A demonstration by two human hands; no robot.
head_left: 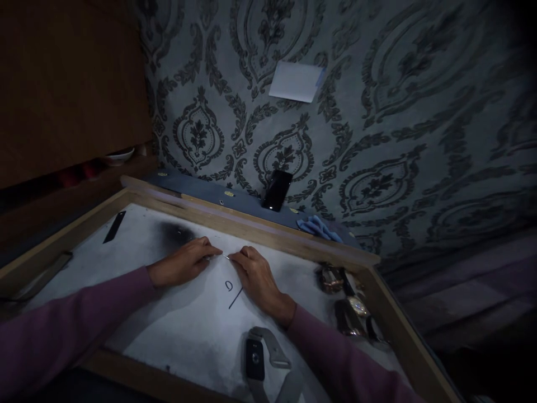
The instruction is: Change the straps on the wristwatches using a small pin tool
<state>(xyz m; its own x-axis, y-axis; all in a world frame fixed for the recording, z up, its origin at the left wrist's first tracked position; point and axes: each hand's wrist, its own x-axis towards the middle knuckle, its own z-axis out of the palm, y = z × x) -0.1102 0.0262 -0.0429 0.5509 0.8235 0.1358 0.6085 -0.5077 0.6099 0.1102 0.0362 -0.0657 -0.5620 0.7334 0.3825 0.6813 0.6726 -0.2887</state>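
Observation:
Over the white surface of a wooden-framed tray (201, 330), my two hands nearly meet at the fingertips. My right hand (260, 280) pinches a thin shiny metal pin (227, 257), whose end points toward the left fingers. My left hand (182, 264) is closed, thumb and index finger together; what it holds is too small to make out. Just below the fingers lie a small dark ring-shaped piece (229, 286) and a thin dark rod (235, 299). Closer to me rests a smartwatch (254, 358) with a pale strap, left of my right forearm.
Several wristwatches (356, 305) lie along the tray's right side. A dark flat strip (114, 227) is at the far left. Behind the raised rim (251, 220), a phone (277, 190) leans on the patterned wall beside a blue cloth (319, 228). White paper (296, 81) hangs above.

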